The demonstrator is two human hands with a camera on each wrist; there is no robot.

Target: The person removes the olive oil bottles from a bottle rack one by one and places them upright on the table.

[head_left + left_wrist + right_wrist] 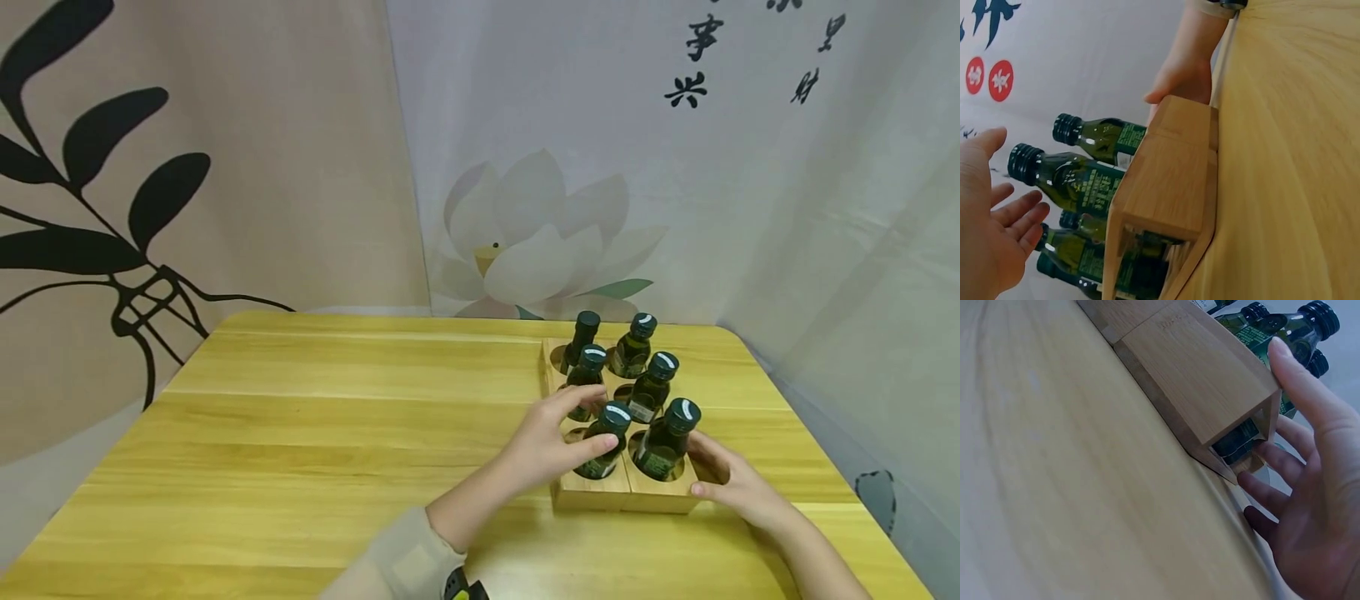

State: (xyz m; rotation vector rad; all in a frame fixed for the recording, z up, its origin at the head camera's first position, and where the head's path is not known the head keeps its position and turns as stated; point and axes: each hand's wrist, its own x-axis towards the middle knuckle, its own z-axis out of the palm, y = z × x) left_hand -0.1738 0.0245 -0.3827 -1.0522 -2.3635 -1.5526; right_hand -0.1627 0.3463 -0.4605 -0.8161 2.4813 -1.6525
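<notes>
A light wooden rack (600, 493) stands on the right part of the yellow wooden table (337, 433) and holds several dark green bottles with dark caps. My left hand (543, 442) is at the rack's left side, by the front-left bottle (606, 442). In the left wrist view this hand (991, 237) is spread with straight fingers, a gap away from the bottles (1079, 181). My right hand (738, 487) is at the rack's front right corner. Its thumb (1307, 387) lies along the rack (1191, 369), and its fingers (1272, 459) touch the open side.
Printed cloth hangs behind the table: a black leaf pattern on the left, a pale lotus (532, 250) with black characters on the right. The table's right edge (825, 467) runs close to the rack. Bare tabletop stretches to the left.
</notes>
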